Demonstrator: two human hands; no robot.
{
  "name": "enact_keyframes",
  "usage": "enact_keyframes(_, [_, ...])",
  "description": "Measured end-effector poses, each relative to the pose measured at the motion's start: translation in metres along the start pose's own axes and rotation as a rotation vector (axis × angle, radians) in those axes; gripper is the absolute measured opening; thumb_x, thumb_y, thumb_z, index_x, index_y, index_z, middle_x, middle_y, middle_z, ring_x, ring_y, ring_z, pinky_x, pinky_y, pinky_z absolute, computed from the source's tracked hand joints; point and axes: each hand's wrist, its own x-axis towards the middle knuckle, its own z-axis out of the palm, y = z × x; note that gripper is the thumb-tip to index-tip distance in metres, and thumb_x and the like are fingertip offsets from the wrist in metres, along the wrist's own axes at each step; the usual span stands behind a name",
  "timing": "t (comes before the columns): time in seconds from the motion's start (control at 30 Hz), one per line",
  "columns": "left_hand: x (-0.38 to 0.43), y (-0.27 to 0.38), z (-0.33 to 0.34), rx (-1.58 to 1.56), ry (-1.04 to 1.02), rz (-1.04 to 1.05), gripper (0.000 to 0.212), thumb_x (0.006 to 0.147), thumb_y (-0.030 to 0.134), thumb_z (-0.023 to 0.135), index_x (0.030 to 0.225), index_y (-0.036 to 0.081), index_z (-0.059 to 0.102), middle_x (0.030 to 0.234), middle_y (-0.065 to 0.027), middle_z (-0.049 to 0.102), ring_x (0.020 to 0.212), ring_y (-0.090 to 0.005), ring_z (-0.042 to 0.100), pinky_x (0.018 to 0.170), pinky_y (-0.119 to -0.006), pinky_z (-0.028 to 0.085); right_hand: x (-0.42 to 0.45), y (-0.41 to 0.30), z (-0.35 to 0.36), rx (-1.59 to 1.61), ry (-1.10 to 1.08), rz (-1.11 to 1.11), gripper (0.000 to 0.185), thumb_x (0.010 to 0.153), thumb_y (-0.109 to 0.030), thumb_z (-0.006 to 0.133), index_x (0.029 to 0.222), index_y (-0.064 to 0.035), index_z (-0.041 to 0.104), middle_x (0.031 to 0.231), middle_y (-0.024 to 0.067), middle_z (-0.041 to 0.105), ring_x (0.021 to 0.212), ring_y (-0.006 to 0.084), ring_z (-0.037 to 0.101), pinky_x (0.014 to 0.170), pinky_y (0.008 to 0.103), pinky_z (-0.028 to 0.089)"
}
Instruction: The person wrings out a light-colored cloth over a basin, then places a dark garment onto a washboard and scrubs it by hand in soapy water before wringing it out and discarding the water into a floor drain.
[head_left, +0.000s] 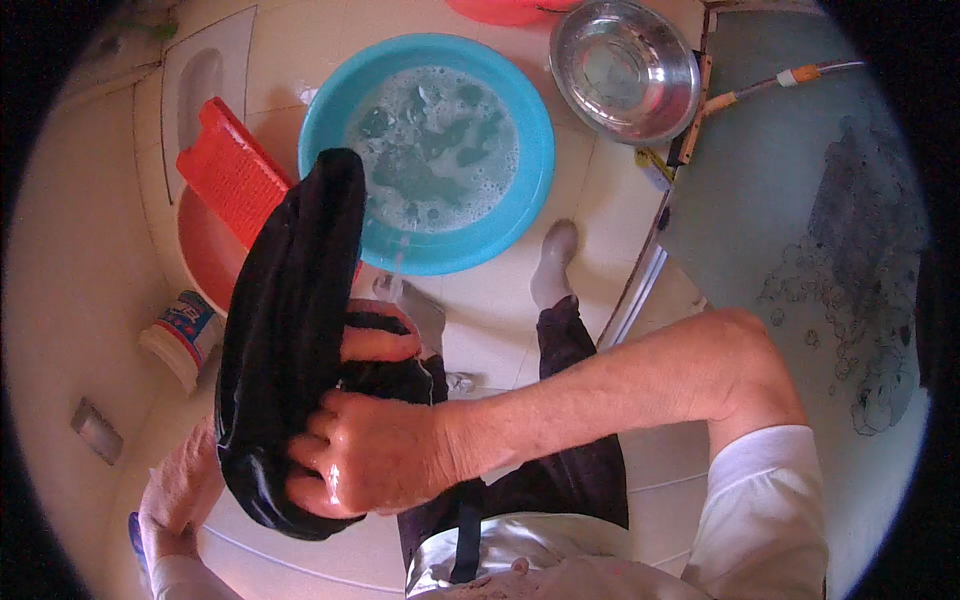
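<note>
A wet black garment (289, 315) hangs bunched between my hands, above and to the near left of a turquoise plastic basin (517, 217). With curled fingers my right hand (375, 454) grips its near end; the skin glistens with water. My left hand (382, 341) reaches behind the cloth, and only some of its fingers show past the right edge, closed around a fold. The cloth hides the rest of that hand. Soapy water (442, 150) with patches of foam fills the bottom of the basin. Thin streams of water fall near the basin's front rim.
A red plastic washboard (232, 165) leans in a pinkish-red basin (206, 247) at the left. Beside it lies a white tub with a blue label (184, 330). A steel bowl (622, 71) stands far right, near a glass panel (765, 180) and its sill track (637, 292).
</note>
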Motion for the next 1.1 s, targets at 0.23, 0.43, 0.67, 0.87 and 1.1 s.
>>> enact_keyframes(0.23, [0.018,-0.004,0.0,0.025,0.015,0.074,0.05,0.084,0.039,0.042,0.123,0.007,0.039,0.124,-0.0114,0.042,0.111,-0.0264,0.044,0.093,-0.044,0.035,-0.013,0.02,-0.004,0.045,-0.107,-0.023,0.024,0.054,-0.015,0.061,0.074,-0.0033,0.053,0.067,0.0107,0.054,0.064,0.0235,0.057,0.054,0.0347,0.046])
enact_keyframes(0.43, [0.049,-0.009,-0.009,0.069,0.085,0.279,0.047,0.086,0.035,0.042,0.123,0.006,0.039,0.124,-0.0117,0.042,0.111,-0.0256,0.044,0.093,-0.042,0.035,-0.023,0.022,-0.022,0.2,0.139,0.537,0.045,0.051,-0.009,0.069,0.09,0.0016,0.049,0.083,0.0165,0.052,0.075,0.0334,0.054,0.067,0.039,0.045])
enact_keyframes(0.67, [0.078,-0.052,0.008,-0.499,-0.037,0.614,0.041,0.087,0.026,0.043,0.122,0.004,0.039,0.119,-0.0129,0.045,0.108,-0.0236,0.046,0.092,-0.039,0.037,-0.057,0.013,-0.021,0.51,0.173,0.8,0.04,0.062,-0.006,0.064,0.098,0.0012,0.048,0.086,0.0139,0.057,0.079,0.0256,0.057,0.072,0.0328,0.044])
enact_keyframes(0.87, [0.098,-0.08,0.015,-0.901,-0.227,0.666,0.043,0.085,0.024,0.046,0.122,0.003,0.038,0.114,-0.0142,0.049,0.102,-0.024,0.049,0.089,-0.038,0.039,-0.072,0.014,-0.033,0.809,0.268,1.043,0.039,0.064,-0.007,0.066,0.099,0.0019,0.052,0.091,0.008,0.059,0.081,0.0145,0.056,0.076,0.0285,0.044])
enact_keyframes(1.1, [0.116,-0.045,-0.01,-0.942,-0.011,0.749,0.045,0.083,0.021,0.049,0.122,0.002,0.037,0.107,-0.0158,0.053,0.096,-0.0245,0.052,0.087,-0.037,0.042,-0.096,0.033,-0.022,0.914,0.393,1.329,0.041,0.071,-0.015,0.066,0.105,0.0021,0.05,0.098,0.0082,0.057,0.089,0.0137,0.053,0.081,0.0286,0.043])
